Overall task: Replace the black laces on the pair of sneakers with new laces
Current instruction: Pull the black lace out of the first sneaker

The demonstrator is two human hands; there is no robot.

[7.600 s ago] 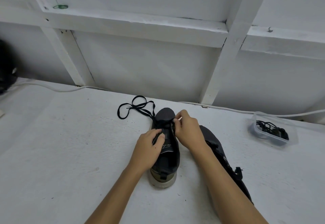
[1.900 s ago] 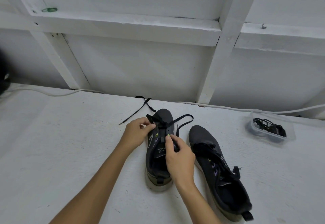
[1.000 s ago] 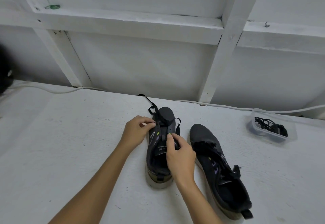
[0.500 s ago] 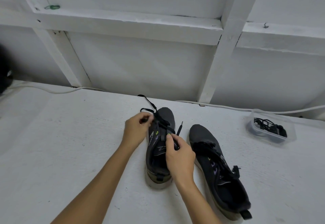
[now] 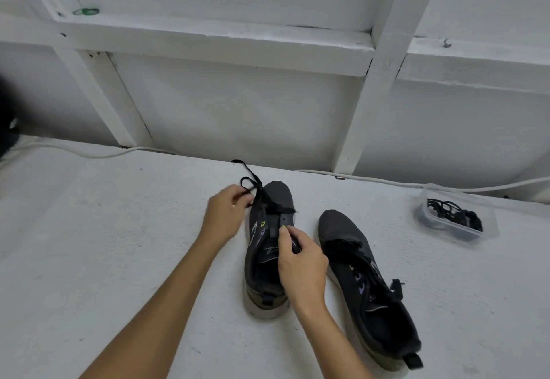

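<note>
1. The white table (image 5: 104, 259) carries everything; a white cable (image 5: 387, 181) runs along its far edge.
2. The right sneaker (image 5: 369, 283) lies beside my right hand and keeps its black lace fully threaded (this one is not started, I judge).
3. The left sneaker (image 5: 268, 247) is almost unlaced: only the holes nearest the toe hold the black lace (image 5: 253, 183), whose loose end trails away toward the wall.
4. The clear plastic box (image 5: 455, 220), well apart on the right, holds a dark bundle of laces; no new lace is threaded yet.
5. My right hand (image 5: 303, 268) grips the eyelet edge of the left sneaker with curled fingers.
6. My left hand (image 5: 226, 217) pinches the lace near the toe. Half a second ago the free end stood up right of the toe; now it lies drawn across it.
</note>
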